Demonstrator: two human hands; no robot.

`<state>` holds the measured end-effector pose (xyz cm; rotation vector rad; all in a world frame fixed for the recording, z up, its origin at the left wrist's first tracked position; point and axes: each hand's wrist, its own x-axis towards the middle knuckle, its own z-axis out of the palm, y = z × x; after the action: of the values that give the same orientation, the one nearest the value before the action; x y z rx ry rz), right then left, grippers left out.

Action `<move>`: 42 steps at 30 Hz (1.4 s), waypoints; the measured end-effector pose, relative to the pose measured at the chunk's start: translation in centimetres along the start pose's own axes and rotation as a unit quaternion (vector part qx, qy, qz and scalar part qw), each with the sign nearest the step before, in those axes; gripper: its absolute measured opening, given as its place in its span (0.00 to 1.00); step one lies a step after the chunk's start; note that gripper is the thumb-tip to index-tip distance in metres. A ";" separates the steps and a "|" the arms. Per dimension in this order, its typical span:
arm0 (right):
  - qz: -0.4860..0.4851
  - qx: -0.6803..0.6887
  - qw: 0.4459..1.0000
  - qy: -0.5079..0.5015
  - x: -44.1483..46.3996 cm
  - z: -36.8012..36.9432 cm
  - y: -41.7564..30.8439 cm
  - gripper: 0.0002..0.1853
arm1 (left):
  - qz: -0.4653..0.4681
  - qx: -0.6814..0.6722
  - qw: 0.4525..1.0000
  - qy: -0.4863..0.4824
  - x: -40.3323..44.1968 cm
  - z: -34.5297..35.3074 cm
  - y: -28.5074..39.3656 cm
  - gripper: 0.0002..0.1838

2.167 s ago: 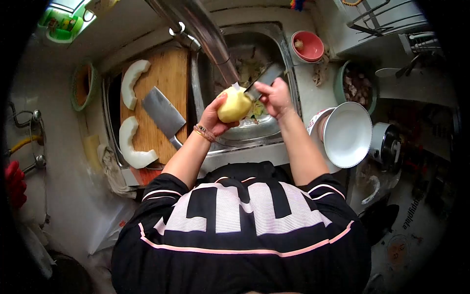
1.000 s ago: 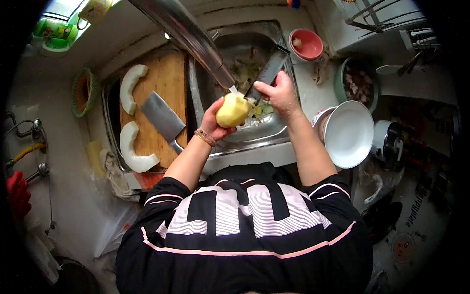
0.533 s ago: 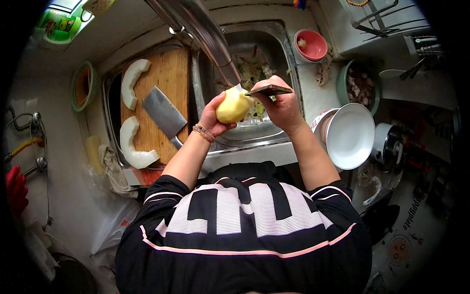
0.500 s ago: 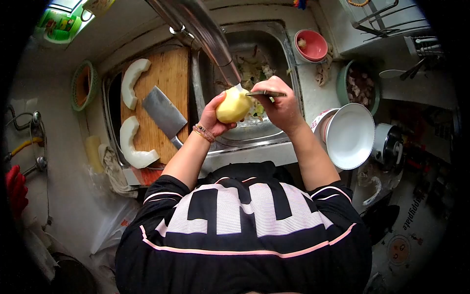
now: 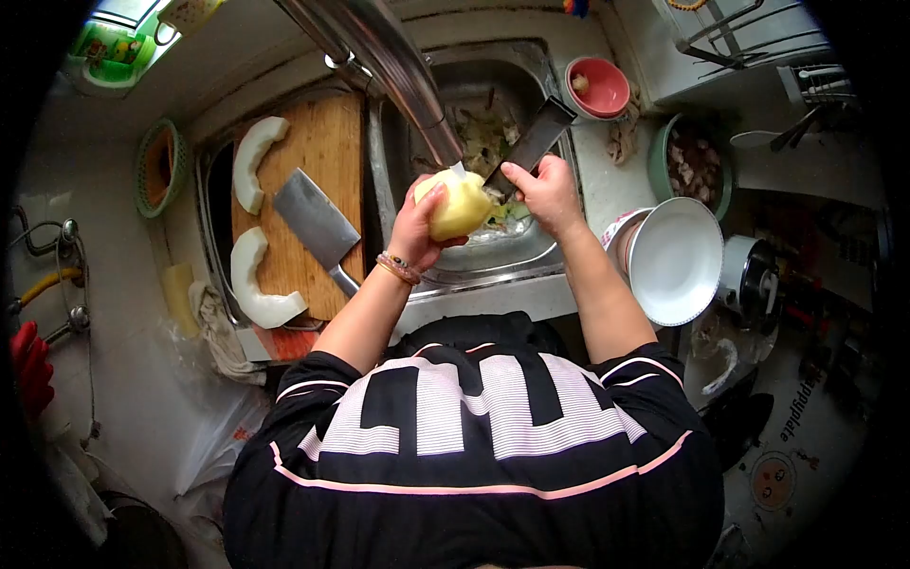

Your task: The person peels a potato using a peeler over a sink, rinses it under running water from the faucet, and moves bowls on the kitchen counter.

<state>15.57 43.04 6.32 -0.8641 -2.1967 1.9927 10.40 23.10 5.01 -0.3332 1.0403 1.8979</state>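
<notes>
My left hand point(image 5: 418, 226) is closed around a peeled yellow potato point(image 5: 462, 211), holding it under the tap point(image 5: 444, 142). A thin stream of water falls onto its top. My right hand point(image 5: 550, 194) grips a flat, dark metal tool point(image 5: 536, 137) with a broad straight body. Its lower end is against or very close to the potato's right side; its exact kind is hard to make out. Beneath both hands is the metal sink point(image 5: 445, 275), with peelings and scraps point(image 5: 483, 137) lying in it.
Left of the sink, a wooden cutting board point(image 5: 322, 133) bears a cleaver point(image 5: 318, 220) and two pale curved melon-like pieces point(image 5: 254, 171). A pink bowl point(image 5: 605, 87), a green basin of meat chunks point(image 5: 697, 166) and a white bowl point(image 5: 678, 264) stand on the right. A green basket point(image 5: 156, 171) is far left.
The tool in my right hand has swung from lying flat to pointing up and right, showing its broad face. My left hand has turned the potato slightly.
</notes>
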 end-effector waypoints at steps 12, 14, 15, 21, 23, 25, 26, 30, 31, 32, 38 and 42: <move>0.301 0.420 0.856 -0.011 1.8 0.7 0.9 0.04 | 0.411 0.470 0.780 0.027 -0.6 -2.0 0.4 0.42; 0.294 0.461 0.837 -0.004 1.9 1.2 0.5 0.04 | 0.395 0.454 0.798 0.034 -0.3 -4.3 -1.0 0.40; 0.255 0.422 0.870 0.003 1.6 1.7 0.0 0.05 | 0.357 0.416 0.835 0.049 -1.0 -3.9 -1.1 0.41; -0.226 -0.095 0.969 -0.003 1.7 5.6 1.9 0.06 | 0.212 0.197 0.957 -0.013 -2.7 -4.3 0.7 0.41; -0.227 -0.127 0.965 0.025 1.2 6.9 2.1 0.08 | 0.168 0.108 0.979 -0.050 -2.8 -5.2 1.4 0.43; -0.233 -0.174 0.956 0.040 0.5 7.3 1.2 0.08 | 0.110 -0.034 0.987 -0.110 -2.6 -5.3 1.8 0.45; -0.206 -0.155 0.966 0.033 0.2 7.5 0.9 0.03 | 0.091 -0.037 0.986 -0.132 -2.2 -5.6 1.5 0.40; -0.207 -0.207 0.953 0.080 -0.3 6.1 -0.1 0.05 | -0.060 -0.231 0.942 -0.235 -0.3 -4.3 1.2 0.31; -0.239 -0.143 0.956 0.089 -0.5 6.1 -0.1 0.05 | -0.069 -0.232 0.942 -0.231 0.7 -3.6 0.9 0.31; -0.269 -0.078 0.955 0.097 -0.8 6.0 0.0 0.05 | -0.080 -0.234 0.942 -0.227 1.9 -2.9 0.5 0.32; -0.172 0.237 0.946 0.137 -2.1 3.5 0.1 0.06 | -0.110 -0.271 0.937 -0.192 4.7 0.2 -1.6 0.34; -0.110 0.383 0.906 0.139 -2.5 1.5 -1.4 0.05 | -0.116 -0.223 0.953 -0.171 4.8 2.1 -0.7 0.35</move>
<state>16.61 40.63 8.15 -0.6766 -1.1257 2.1644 8.72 27.73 3.05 -0.3475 0.3208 1.8747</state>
